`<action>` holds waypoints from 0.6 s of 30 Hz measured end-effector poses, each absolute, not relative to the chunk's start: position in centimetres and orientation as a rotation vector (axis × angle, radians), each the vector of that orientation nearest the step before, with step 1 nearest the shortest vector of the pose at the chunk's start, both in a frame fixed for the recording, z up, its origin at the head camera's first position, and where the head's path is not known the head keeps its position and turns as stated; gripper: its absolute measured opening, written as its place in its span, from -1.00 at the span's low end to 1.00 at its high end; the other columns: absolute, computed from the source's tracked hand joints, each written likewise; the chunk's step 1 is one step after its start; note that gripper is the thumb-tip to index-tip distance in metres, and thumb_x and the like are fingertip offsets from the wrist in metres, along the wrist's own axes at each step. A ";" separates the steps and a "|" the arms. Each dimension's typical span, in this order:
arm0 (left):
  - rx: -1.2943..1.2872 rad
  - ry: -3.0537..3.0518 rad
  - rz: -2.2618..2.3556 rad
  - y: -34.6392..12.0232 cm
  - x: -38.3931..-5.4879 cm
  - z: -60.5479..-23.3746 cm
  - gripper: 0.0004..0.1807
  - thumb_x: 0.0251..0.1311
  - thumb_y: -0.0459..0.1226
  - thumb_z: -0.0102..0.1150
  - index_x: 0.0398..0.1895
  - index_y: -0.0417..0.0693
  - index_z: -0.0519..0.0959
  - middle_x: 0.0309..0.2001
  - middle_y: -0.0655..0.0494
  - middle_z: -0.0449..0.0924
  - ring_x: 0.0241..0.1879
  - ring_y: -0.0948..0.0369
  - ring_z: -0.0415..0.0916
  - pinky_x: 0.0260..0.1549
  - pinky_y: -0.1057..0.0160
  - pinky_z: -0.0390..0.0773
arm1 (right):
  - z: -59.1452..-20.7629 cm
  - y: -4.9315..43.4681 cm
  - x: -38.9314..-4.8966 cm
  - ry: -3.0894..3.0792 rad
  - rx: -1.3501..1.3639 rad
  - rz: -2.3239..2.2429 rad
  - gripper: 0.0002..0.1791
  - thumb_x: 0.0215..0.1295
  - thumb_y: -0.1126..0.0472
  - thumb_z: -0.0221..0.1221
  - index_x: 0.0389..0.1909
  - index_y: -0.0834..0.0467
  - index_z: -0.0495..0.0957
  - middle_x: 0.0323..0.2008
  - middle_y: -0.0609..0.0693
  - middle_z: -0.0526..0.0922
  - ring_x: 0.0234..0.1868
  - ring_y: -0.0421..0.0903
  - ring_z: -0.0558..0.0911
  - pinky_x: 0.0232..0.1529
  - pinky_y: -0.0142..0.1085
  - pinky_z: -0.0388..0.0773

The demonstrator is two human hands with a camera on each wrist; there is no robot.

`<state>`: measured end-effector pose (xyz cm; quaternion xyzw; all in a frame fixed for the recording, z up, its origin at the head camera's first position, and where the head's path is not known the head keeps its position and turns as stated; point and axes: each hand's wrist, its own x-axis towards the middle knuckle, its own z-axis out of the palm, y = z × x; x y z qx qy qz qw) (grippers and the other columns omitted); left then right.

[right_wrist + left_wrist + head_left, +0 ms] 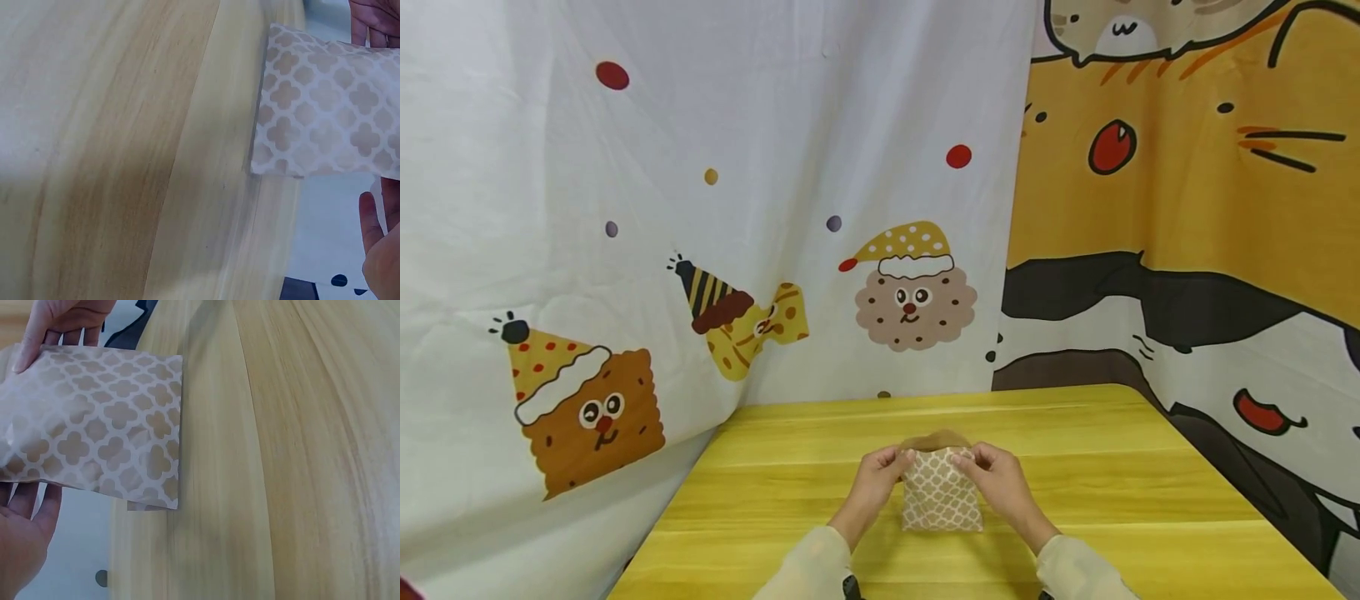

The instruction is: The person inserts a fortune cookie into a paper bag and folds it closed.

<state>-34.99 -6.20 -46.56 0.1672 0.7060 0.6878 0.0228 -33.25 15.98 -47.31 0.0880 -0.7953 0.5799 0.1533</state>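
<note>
A small brown paper bag (942, 496) with a white quatrefoil lattice print stands on the table in front of me. My left hand (874, 482) pinches its upper left corner, thumb on the printed front and fingers behind. At the upper right corner my right hand (1000, 483) grips it the same way. Plain brown paper shows above the printed edge, between the two hands. In the left wrist view the bag (112, 425) looks slightly puffed, and its lower end is straight. The right wrist view shows the bag's patterned face (325, 106) too; whatever is inside is hidden.
The yellow wood-grain table (760, 500) extends around the bag on all sides. Behind it hangs a white curtain (820, 108) printed with cartoon biscuits. To the right is an orange, black and white cartoon curtain (1187, 200).
</note>
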 end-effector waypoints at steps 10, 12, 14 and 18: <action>0.614 2.259 2.071 -6.5 -34.8 -45.7 -0.63 0.47 -0.10 0.05 -0.03 -0.21 0.66 0.16 -0.02 0.57 0.24 0.02 0.40 0.18 -0.06 0.41 | -46.8 15.7 -32.3 -2.260 0.344 1.554 -0.75 0.29 0.06 0.33 -0.44 0.12 0.56 -0.52 -0.11 0.54 -0.49 -0.24 0.50 -0.47 -0.40 0.46; 0.623 2.261 1.996 -6.8 -34.8 -46.1 -0.58 0.47 -0.04 0.03 0.12 -0.15 0.61 0.22 -0.03 0.52 0.30 -0.03 0.34 0.23 -0.13 0.34 | -47.6 16.1 -32.6 -2.351 0.370 1.549 -0.75 0.29 -0.01 0.31 -0.24 0.10 0.65 -0.37 -0.12 0.65 -0.37 -0.21 0.61 -0.37 -0.36 0.56; 0.637 2.262 1.934 -7.0 -35.0 -46.7 -0.53 0.48 0.01 -0.02 0.16 -0.15 0.55 0.24 -0.05 0.48 0.30 -0.07 0.32 0.25 -0.19 0.30 | -48.2 16.4 -33.1 -2.436 0.392 1.550 -0.64 0.30 -0.05 0.29 -0.01 0.08 0.65 -0.22 -0.10 0.69 -0.24 -0.16 0.66 -0.26 -0.31 0.62; 0.632 2.255 1.920 -7.1 -35.1 -47.4 -0.53 0.48 0.04 -0.02 0.04 -0.19 0.55 0.24 -0.01 0.48 0.30 -0.05 0.32 0.26 -0.20 0.28 | -48.0 16.3 -33.3 -2.442 0.422 1.585 -0.66 0.30 -0.06 0.29 -0.04 0.06 0.64 -0.26 -0.09 0.67 -0.25 -0.12 0.64 -0.27 -0.30 0.60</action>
